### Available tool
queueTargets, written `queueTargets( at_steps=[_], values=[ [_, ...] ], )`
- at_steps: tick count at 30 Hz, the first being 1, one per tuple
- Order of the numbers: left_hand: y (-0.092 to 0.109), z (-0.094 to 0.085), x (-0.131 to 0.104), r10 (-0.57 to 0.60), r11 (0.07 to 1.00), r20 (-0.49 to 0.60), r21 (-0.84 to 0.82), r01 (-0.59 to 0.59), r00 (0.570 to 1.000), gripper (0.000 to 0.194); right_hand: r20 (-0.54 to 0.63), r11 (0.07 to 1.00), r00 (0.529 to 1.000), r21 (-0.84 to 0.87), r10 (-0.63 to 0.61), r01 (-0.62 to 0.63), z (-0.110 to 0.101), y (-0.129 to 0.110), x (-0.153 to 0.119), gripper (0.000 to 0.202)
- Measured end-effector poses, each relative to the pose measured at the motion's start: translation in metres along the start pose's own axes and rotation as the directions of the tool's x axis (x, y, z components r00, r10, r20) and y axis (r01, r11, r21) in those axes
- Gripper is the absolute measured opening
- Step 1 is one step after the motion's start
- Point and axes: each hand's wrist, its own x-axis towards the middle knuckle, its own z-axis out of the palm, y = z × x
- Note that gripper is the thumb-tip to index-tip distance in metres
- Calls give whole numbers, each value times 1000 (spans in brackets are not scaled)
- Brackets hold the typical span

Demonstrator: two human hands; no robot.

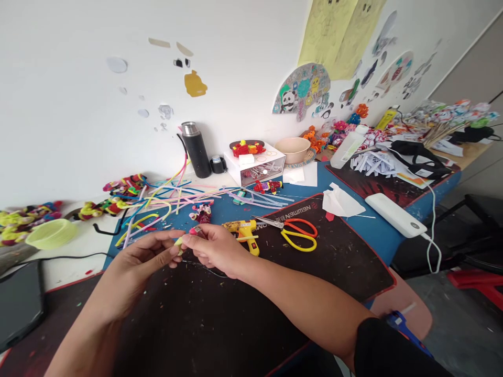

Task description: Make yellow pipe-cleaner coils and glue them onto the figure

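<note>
Above the dark mat (168,324), my left hand (135,269) and my right hand (216,248) meet at their fingertips. Between them they pinch a small fuzzy pipe-cleaner piece (178,244), pale yellow with some pink at its upper end. Fingers cover much of it, so its full shape is hidden. Just beyond my right hand lies a yellow glue gun (247,228), partly behind my wrist. Scissors (301,233) with one orange and one yellow handle lie to its right. A small fuzzy doll (201,213) rests a little past my fingers.
Loose pipe cleaners (165,201) spread over the back left, near a black thermos (195,152). A white box (255,165) and a beige bowl (293,150) stand by the wall. Paper (341,201) and a white power bank (395,214) lie right; a dark tablet (21,303) lies left.
</note>
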Motion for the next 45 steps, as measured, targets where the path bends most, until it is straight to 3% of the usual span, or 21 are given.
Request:
queueTargets(
  at_steps=[11, 19, 29, 38, 45],
  values=[
    [4, 11, 1, -50, 990, 2, -131, 50, 999, 51, 17, 999, 999, 18, 34, -34, 1, 1, 0, 46],
    [-7, 2, 8, -54, 938, -198, -345, -18, 979, 56, 91, 999, 994, 3, -52, 52, -3, 3, 0, 45],
    [-6, 2, 9, -21, 946, -217, -321, -50, 976, 59, 186, 983, 980, -158, -65, 95, -6, 14, 2, 66],
    [5, 6, 4, -82, 942, -164, -335, 23, 983, 59, 96, 813, 986, -557, -138, 169, -4, 13, -6, 61],
    [6, 7, 5, -92, 949, -198, -313, 26, 976, 59, 106, 724, 979, -659, -175, 201, 0, 9, -10, 49]
  ],
)
